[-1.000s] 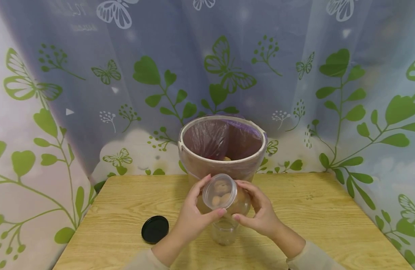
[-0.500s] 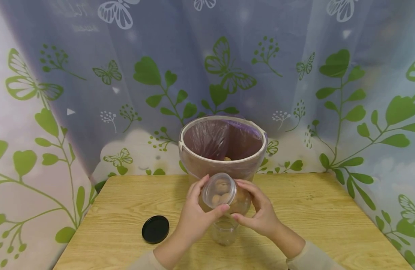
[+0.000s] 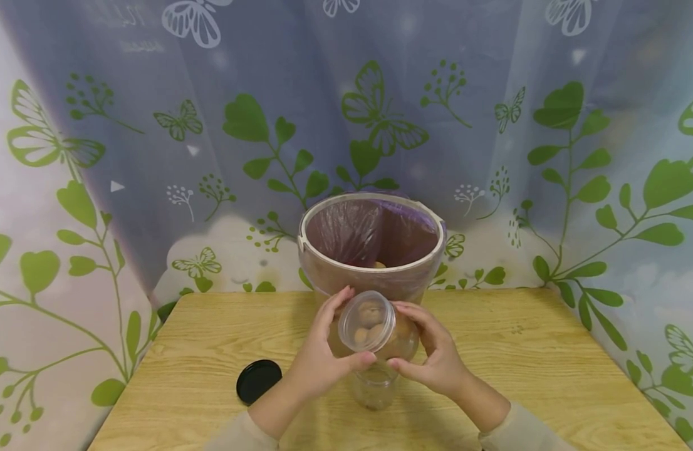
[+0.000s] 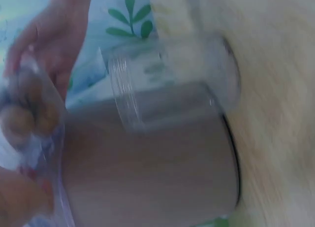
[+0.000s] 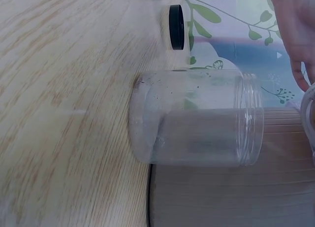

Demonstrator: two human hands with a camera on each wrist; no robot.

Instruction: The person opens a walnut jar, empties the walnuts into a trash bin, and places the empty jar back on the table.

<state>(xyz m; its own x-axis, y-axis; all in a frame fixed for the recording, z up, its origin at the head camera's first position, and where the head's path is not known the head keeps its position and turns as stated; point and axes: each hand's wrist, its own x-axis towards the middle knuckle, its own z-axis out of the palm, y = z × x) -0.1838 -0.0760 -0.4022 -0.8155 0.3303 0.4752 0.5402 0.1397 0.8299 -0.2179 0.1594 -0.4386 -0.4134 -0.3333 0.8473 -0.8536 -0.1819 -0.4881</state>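
As fingers (image 3: 359,361) grip a clear jar (image 3: 401,338), rounded lumps (image 3: 371,312) inside

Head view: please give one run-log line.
left hand, right hand: hold container, brown balls inside; jar: upright, uncapped; black lid: on table

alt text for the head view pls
A person's left hand and right hand hold a clear container of round brown pieces above a clear jar on a wooden table. A black lid lies at left; a lined bin stands behind.
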